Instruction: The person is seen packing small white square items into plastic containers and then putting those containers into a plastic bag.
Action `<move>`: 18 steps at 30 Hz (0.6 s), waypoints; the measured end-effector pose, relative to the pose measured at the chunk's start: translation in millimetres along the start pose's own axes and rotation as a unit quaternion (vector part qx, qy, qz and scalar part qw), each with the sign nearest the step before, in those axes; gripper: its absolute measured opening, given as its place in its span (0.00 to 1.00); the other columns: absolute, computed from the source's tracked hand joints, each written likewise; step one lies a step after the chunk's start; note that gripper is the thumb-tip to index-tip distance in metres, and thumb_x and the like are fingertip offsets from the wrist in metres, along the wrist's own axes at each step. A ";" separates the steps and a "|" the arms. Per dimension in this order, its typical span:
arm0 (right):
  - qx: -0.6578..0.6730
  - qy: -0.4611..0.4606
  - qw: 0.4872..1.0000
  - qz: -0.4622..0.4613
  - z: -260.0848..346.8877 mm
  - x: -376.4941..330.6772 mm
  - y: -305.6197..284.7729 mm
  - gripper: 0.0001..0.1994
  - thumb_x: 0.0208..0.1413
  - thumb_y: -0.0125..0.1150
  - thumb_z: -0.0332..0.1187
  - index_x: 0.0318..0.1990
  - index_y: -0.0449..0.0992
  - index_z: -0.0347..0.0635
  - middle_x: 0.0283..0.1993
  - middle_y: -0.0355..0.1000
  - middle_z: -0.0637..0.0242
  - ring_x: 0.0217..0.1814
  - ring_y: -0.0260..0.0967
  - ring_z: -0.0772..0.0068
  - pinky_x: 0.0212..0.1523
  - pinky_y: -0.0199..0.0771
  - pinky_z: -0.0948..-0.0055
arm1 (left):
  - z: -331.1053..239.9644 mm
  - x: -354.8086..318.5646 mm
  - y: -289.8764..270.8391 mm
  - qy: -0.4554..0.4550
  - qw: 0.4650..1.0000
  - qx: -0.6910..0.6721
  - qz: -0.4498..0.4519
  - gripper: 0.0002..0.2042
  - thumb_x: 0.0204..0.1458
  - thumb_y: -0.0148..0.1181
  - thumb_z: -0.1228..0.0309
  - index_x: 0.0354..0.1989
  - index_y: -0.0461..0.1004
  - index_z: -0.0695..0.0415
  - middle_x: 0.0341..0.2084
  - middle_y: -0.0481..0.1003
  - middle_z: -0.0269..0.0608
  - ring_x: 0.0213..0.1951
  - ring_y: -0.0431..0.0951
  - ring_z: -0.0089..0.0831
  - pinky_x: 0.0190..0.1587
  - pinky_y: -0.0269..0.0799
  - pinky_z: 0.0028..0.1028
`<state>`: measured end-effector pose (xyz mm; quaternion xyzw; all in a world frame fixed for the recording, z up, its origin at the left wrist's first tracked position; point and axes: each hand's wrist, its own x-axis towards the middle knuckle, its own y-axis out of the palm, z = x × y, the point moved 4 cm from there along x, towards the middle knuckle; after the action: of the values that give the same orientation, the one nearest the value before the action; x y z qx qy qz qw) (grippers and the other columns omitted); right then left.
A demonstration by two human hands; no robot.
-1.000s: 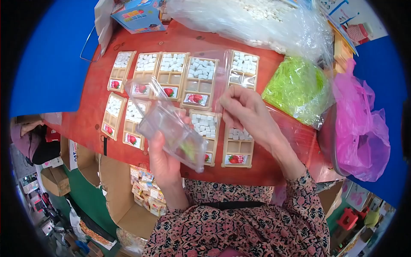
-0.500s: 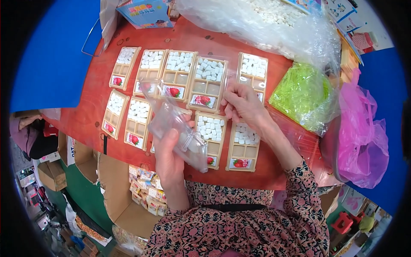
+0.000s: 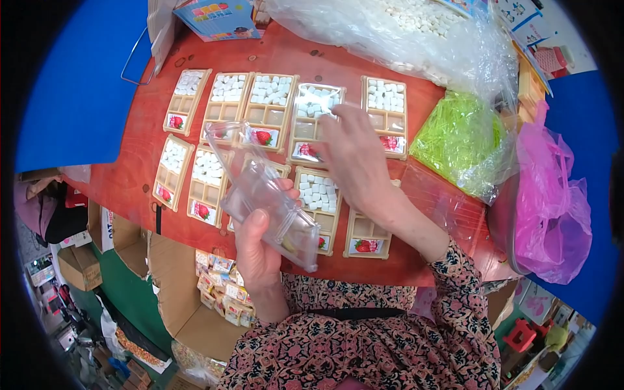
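My left hand (image 3: 259,250) grips a stack of clear plastic lids (image 3: 273,201), tilted above the front row of trays. My right hand (image 3: 356,162) lies over a beige compartment tray (image 3: 303,133) in the back row, its fingers apart and bent down, partly hiding it. A shiny clear lid (image 3: 320,97) covers this tray. White marshmallow-like cubes (image 3: 266,90) fill the big compartment of each visible tray, and strawberry-printed packets (image 3: 263,138) lie at their near ends. My right forearm and the lids hide parts of the front row.
A big clear bag of white cubes (image 3: 416,26) lies at the back. Thin green sticks in clear wrap (image 3: 461,143) and a pink plastic bag (image 3: 552,201) are at the right. A blue printed box (image 3: 218,18) stands back left. An open carton of packets (image 3: 224,292) sits below the table.
My right hand has shifted left from the tray's right side to over it, its fingers spreading from a pinch. The clear lid now lies straighter on that tray. My left hand keeps the lids.
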<state>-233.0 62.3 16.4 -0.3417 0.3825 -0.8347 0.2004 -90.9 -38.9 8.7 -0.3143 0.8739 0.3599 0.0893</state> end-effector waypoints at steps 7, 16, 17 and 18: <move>-0.064 -0.060 0.985 0.145 7.9 -1.1 36.5 0.20 0.47 0.54 0.25 0.50 0.67 0.35 0.57 0.59 0.47 0.62 0.54 0.45 0.58 0.56 0.52 | 3.1 -0.8 1.5 0.000 1.000 -0.013 0.013 0.36 0.46 0.61 0.63 0.62 0.51 0.63 0.47 0.69 0.54 0.47 0.73 0.42 0.51 0.71 0.39; -0.093 -0.047 0.985 0.137 -7.9 2.4 40.2 0.24 0.47 0.51 0.23 0.56 0.64 0.35 0.63 0.53 0.42 0.67 0.47 0.41 0.64 0.54 0.54 | 5.0 1.8 4.3 -0.005 1.000 -0.016 0.006 0.35 0.46 0.60 0.63 0.62 0.52 0.62 0.48 0.69 0.54 0.48 0.73 0.41 0.50 0.71 0.38; -0.098 -0.048 0.985 0.134 -11.0 4.4 38.0 0.24 0.47 0.51 0.23 0.56 0.64 0.35 0.63 0.53 0.41 0.67 0.47 0.41 0.64 0.54 0.54 | 6.0 1.6 5.1 -0.004 1.000 -0.017 0.007 0.35 0.46 0.60 0.64 0.61 0.53 0.62 0.48 0.69 0.54 0.47 0.73 0.41 0.50 0.72 0.38; -0.103 -0.049 0.985 0.131 -12.0 5.7 36.5 0.24 0.47 0.52 0.24 0.56 0.64 0.35 0.62 0.53 0.41 0.67 0.47 0.41 0.64 0.53 0.54 | 6.8 1.3 5.5 -0.003 1.000 -0.018 0.007 0.35 0.46 0.61 0.64 0.61 0.53 0.62 0.48 0.69 0.54 0.47 0.73 0.40 0.50 0.72 0.37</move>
<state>-242.9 42.1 -15.3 -0.3483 0.4972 -0.7398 0.2901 -95.8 -31.9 6.4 -0.3088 0.8693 0.3767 0.0840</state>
